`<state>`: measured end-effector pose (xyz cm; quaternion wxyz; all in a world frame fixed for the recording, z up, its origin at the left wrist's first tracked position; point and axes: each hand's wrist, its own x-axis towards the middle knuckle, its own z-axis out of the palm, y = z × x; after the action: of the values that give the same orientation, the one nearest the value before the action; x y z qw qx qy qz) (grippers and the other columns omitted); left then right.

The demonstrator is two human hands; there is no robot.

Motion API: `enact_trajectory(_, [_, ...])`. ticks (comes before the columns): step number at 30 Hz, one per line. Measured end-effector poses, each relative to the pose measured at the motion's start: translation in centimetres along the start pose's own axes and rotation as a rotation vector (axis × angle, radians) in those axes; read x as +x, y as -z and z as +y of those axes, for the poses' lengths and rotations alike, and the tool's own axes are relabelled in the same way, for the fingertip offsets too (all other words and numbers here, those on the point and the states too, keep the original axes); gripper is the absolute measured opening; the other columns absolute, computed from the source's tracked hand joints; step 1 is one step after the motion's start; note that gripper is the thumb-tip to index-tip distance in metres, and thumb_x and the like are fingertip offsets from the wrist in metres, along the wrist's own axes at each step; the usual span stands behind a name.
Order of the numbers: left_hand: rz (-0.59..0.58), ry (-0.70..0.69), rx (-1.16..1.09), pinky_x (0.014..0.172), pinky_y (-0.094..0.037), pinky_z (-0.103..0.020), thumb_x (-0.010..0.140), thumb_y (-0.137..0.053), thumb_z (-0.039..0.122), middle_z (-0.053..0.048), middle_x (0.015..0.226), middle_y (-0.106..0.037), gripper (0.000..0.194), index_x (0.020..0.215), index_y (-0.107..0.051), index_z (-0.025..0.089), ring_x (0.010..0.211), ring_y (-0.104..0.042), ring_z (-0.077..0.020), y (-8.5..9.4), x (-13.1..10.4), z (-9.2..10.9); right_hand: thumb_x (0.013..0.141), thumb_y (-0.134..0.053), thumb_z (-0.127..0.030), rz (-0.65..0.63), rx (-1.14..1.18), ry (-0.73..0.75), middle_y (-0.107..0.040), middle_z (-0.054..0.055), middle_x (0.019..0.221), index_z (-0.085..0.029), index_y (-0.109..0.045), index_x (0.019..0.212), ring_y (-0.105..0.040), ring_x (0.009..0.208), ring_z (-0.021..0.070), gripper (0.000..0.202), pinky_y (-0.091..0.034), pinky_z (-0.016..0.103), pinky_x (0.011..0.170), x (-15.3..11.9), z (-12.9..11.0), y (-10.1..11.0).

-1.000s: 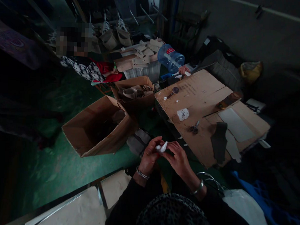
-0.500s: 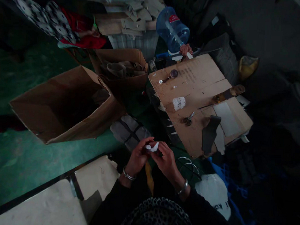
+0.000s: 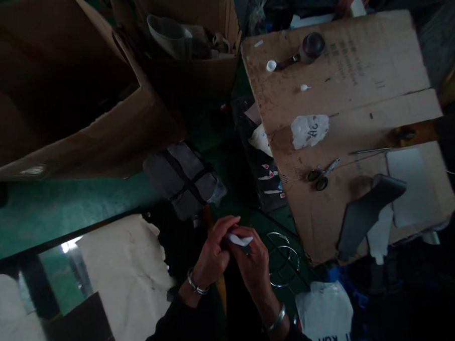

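A small white piece [image 3: 241, 239], perhaps a bit of cloth or plastic, is pinched between my two hands, low in the middle of the head view. My left hand [image 3: 215, 250] is closed with its fingers folded over the piece's left end. From the other side my right hand [image 3: 252, 257] grips it, thumb and fingers close together. The piece is too small and dark to name its kind. Beyond my hands lies a grey bundle tied with black straps [image 3: 185, 176].
A cardboard sheet [image 3: 334, 220] on the right bears scissors [image 3: 323, 174], a white label [image 3: 309, 131], a dark round-headed tool [image 3: 311, 46] and a dark grey cut piece [image 3: 365, 214]. Cardboard boxes [image 3: 147, 111] stand left. Wire loops [image 3: 286, 263] and a white bag [image 3: 324, 315] lie right.
My view has tipped down and come closer, so the boxes and cardboard sheet look larger. The person at the upper left has left the view. Both hands still hold the white piece, now turned flatter.
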<state>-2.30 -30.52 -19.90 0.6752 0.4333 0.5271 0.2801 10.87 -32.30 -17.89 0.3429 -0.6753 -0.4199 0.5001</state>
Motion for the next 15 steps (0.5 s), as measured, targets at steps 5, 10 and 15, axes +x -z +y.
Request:
enact_trajectory(5, [-0.079, 0.001, 0.003, 0.124, -0.040, -0.036, 0.065, -0.042, -0.006, 0.002, 0.146, -0.053, 0.093, 0.143, -0.057, 0.041, 0.136, -0.053, -0.0147, -0.1, 3.7, -5.8, 0.096, -0.070, -0.017, 0.041, -0.049, -0.015, -0.071, -0.001, 0.106, -0.025, -0.071, 0.108, -0.066, 0.101, 0.0114, 0.014, -0.052, 0.023, 0.091, 2.0, 6.1, -0.9])
enact_trajectory(10, [-0.143, -0.019, -0.016, 0.127, -0.039, -0.040, 0.065, -0.042, -0.005, 0.001, 0.151, -0.054, 0.094, 0.146, -0.055, 0.039, 0.144, -0.048, -0.0166, -0.7, 6.9, -10.9, 0.097, -0.067, -0.016, 0.140, -0.120, -0.009, -0.072, -0.004, 0.103, -0.027, -0.071, 0.106, -0.065, 0.097, 0.0103, 0.015, -0.052, 0.022, 0.087, 3.5, 11.8, -2.2])
enact_trajectory(15, [-0.081, -0.013, -0.021, 0.128, -0.038, -0.043, 0.065, -0.043, -0.005, 0.000, 0.154, -0.054, 0.094, 0.148, -0.053, 0.036, 0.148, -0.046, -0.0189, -1.8, 9.3, -16.7, 0.099, -0.068, -0.026, 0.183, -0.034, -0.204, -0.072, -0.002, 0.105, -0.027, -0.072, 0.106, -0.068, 0.098, 0.0118, 0.008, -0.055, 0.024, 0.087, 4.6, 17.8, -3.5])
